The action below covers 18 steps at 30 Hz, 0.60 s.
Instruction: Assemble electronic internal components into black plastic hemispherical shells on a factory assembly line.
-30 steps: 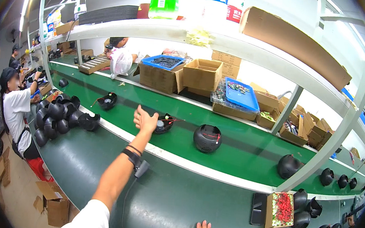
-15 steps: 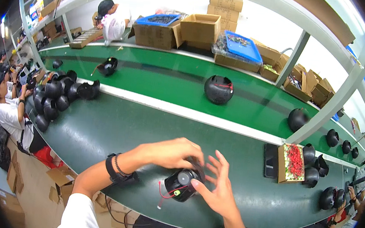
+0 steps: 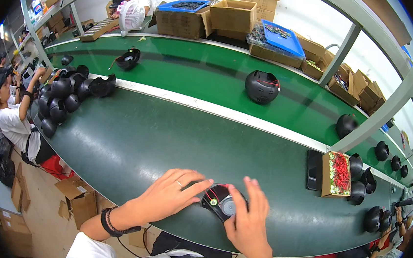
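Note:
A black rounded plastic shell (image 3: 215, 211) lies on the near table in front of me, its hollow side up. Inside it sit a round grey speaker (image 3: 228, 206), a small light-green round part (image 3: 213, 202) and a thin red wire (image 3: 211, 192). My right hand (image 3: 251, 224) holds the shell's right side, thumb at the near edge and forefinger reaching over the speaker. My left hand (image 3: 171, 194) is at the shell's left, fingers stretched out, fingertips by the red wire and rim. Whether they touch the wire cannot be made out.
Black shells (image 3: 62, 94) are heaped at the left. On the right lie a black phone (image 3: 314, 170) and a carton of red-wired parts (image 3: 336, 172), with more shells alongside. Beyond a white rail (image 3: 208, 108), a green belt (image 3: 187, 71) carries spaced shells. Co-workers sit left, right and across.
The shell has turned, so the green part and red wire now lie at its far left. My left hand has come down from over its far edge to its left side.

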### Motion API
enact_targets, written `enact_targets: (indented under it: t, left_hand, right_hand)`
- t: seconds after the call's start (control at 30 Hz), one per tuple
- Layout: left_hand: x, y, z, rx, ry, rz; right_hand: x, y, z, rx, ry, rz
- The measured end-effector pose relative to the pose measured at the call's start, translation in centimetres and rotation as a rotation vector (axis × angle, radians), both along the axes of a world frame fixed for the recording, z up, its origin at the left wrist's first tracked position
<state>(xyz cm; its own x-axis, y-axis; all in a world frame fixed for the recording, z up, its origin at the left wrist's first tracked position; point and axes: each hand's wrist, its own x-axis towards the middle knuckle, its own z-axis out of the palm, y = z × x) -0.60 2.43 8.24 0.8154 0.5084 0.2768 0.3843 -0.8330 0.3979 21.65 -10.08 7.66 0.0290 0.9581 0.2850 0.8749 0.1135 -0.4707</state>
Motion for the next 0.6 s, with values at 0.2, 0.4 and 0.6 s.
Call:
enact_targets:
  t: [0.2, 0.4, 0.6]
  left_hand:
    - [-0.1, -0.5, -0.2, 0.421, 0.03, -0.055]
    - [0.5, -0.6, -0.6, 0.439, 0.011, -0.109]
    - [1.5, 0.0, 0.3, 0.487, 0.072, -0.179]
  right_hand:
    - [-1.1, 0.3, -0.9, 0.06, -0.075, 0.027]
    - [-1.4, -0.2, -1.2, 0.076, 0.017, -0.073]
    - [-2.1, -0.4, -1.2, 0.058, 0.045, -0.091]
